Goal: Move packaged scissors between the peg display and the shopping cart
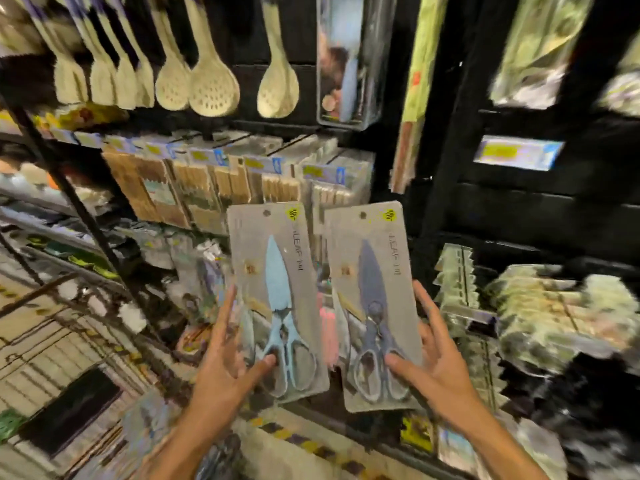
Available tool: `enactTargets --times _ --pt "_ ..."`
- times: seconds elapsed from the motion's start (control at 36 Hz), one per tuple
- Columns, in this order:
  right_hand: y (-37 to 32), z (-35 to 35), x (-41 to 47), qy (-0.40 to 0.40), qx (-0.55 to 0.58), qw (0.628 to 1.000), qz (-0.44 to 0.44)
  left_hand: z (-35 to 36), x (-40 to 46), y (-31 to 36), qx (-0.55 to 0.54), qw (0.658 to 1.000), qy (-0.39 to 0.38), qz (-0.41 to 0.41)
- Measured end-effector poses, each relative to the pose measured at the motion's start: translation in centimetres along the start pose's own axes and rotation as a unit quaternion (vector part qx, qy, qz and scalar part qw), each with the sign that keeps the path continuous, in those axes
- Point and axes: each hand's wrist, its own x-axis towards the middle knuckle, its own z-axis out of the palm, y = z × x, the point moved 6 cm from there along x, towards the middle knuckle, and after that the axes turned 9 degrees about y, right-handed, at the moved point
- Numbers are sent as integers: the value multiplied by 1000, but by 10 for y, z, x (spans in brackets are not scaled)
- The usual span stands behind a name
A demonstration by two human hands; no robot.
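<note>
Two bare forearms come up from the bottom edge, one scissors pack per hand. Left hand (pixel 230 355) holds the grey card blister pack with light-blue kitchen scissors (pixel 277 303): thumb pressed on the front over the handle loops, fingers straight up along the pack's left edge and behind it. Right hand (pixel 433 355) holds the matching grey card pack with slate-blue scissors (pixel 372 306) the same way, mirrored: thumb on the front at the handle loops, fingers spread up the right edge. Both hands only partly closed, a thumb-versus-fingers pinch, not a fist.

Both packs are upright, long axis near vertical, tops leaning slightly left. Blade tips point up, handles down. Hang hole and a yellow round logo sit at the top of each card, with vertical "LEAF" text to the right of the blades. The packs are side by side with a narrow gap, held in the air in front of the peg display, not hanging on a peg.

Behind them: pegged packs of wooden chopsticks (pixel 194 192) with blue-and-yellow price tags (pixel 259 164). Above: a row of cream plastic slotted spoons and spatulas (pixel 211 84). Right: stacked pale-green packets (pixel 540 320) on the black shelving (pixel 519 209). Lower left: wire mesh (pixel 52 358), possibly the cart, too blurred to confirm.
</note>
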Motion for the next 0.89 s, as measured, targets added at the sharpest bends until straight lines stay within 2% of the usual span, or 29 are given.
enactTargets --times 0.14,0.25,0.44,0.64,0.89 --pt "-34 -62 -51 102 -36 994 -19 59 -15 22 -45 995 -88 27" --pt "-62 -106 -95 175 -69 981 -40 107 -33 34 -74 981 -176 14" --pt "-99 -179 -169 265 -102 957 -56 188 -75 58 -117 961 -249 31" --pt "-111 -262 -220 321 -105 939 -66 261 -124 86 -143 947 -287 26" --pt "-116 -377 -253 323 -101 939 -50 357 -180 101 -156 951 -265 22"
